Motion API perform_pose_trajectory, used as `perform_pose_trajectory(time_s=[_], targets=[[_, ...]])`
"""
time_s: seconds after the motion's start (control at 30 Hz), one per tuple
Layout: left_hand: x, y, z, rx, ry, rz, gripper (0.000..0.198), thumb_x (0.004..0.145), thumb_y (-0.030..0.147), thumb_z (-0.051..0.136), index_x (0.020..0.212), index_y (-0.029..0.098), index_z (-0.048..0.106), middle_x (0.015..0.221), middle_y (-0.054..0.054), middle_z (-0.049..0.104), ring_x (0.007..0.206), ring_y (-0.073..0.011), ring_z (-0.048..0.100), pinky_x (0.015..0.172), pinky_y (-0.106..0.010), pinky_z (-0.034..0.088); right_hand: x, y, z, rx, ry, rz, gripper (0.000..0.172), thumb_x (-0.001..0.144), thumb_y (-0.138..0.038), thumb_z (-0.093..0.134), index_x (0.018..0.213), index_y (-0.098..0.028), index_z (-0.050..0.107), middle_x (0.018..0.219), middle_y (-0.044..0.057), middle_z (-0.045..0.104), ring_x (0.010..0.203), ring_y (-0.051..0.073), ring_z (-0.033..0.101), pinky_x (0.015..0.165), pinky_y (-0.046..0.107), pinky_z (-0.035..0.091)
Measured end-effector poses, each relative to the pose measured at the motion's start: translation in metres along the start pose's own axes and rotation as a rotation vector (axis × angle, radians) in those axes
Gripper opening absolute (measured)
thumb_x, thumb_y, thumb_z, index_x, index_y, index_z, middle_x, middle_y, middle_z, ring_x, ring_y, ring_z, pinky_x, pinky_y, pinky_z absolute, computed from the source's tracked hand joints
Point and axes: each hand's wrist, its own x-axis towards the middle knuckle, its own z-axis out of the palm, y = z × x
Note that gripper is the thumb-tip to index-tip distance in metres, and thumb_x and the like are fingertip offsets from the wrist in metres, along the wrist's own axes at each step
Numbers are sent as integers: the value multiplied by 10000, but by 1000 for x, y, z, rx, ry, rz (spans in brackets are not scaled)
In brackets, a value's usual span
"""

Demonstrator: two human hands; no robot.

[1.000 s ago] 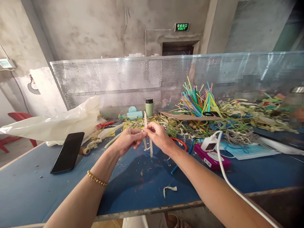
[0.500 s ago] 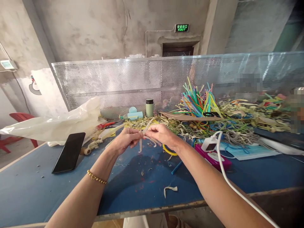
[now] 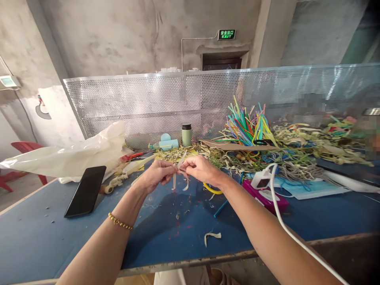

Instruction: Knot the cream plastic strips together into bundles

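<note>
My left hand (image 3: 160, 174) and my right hand (image 3: 200, 169) meet over the middle of the blue table (image 3: 166, 237), fingertips almost touching. Both are closed in a pinch on thin pale strips (image 3: 182, 159), which look like dried plant leaf or husk. One strip end points up between the hands, and other ends hang below. Where the strips cross, my fingers hide them in part. On the table nearer to me lies a loose pale strip (image 3: 212, 236). A yellow ring (image 3: 211, 189) lies partly behind my right wrist.
A black phone (image 3: 86, 192) and a pale plastic sheet (image 3: 74, 154) lie at left. Behind the hands stand a green bottle (image 3: 186, 135) and a pile of husk strips (image 3: 219, 158). At right are colourful stems (image 3: 247, 126), a purple box (image 3: 267, 194) and a white cable (image 3: 285, 225).
My right fingers have shifted slightly against the strips. The upper strip end stands steeper, and a curled end now hangs below my right fingers. My left hand has barely moved.
</note>
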Motion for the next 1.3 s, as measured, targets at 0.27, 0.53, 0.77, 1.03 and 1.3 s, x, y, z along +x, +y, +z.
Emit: perform_pose_trajectory(time_s=[0.27, 0.53, 0.77, 1.03, 1.3], targets=[[0, -1, -5, -8, 21, -37, 242, 774, 319, 636, 734, 94, 715, 413, 50, 428, 368, -58, 319, 394, -225, 220, -9, -2, -29, 212, -176, -42, 193, 842, -149, 585, 1019, -131, 659, 670, 4, 648, 601, 122, 603, 618, 269, 498], [0, 1, -4, -52, 10, -72, 239, 773, 330, 674, 710, 102, 705, 432, 44, 444, 363, -49, 325, 379, -216, 195, -21, -14, -43, 420, -348, -166, 211, 896, -282, 638, 1008, -117, 704, 940, 85, 727, 854, 162, 689, 845, 320, 509], [1, -2, -6, -81, -27, -65, 274, 788, 359, 690, 777, 88, 729, 452, 38, 457, 373, -48, 346, 383, -214, 190, -15, -11, -37, 412, -143, -200, 179, 858, -331, 698, 867, -157, 740, 771, 21, 675, 695, 117, 618, 703, 268, 492], [2, -3, -4, -65, -25, -70, 273, 789, 362, 698, 772, 91, 733, 455, 38, 458, 374, -46, 350, 382, -208, 197, -11, -8, -24, 575, -43, -208, 174, 858, -320, 678, 928, -164, 711, 852, 49, 681, 623, 111, 585, 540, 251, 476], [1, -4, -2, -66, -25, -75, 268, 773, 366, 713, 737, 101, 721, 456, 39, 475, 361, -44, 366, 368, -206, 199, -4, -3, -7, 172, 63, -165, 237, 879, -339, 628, 799, -130, 706, 560, -24, 543, 490, 74, 425, 455, 226, 305]])
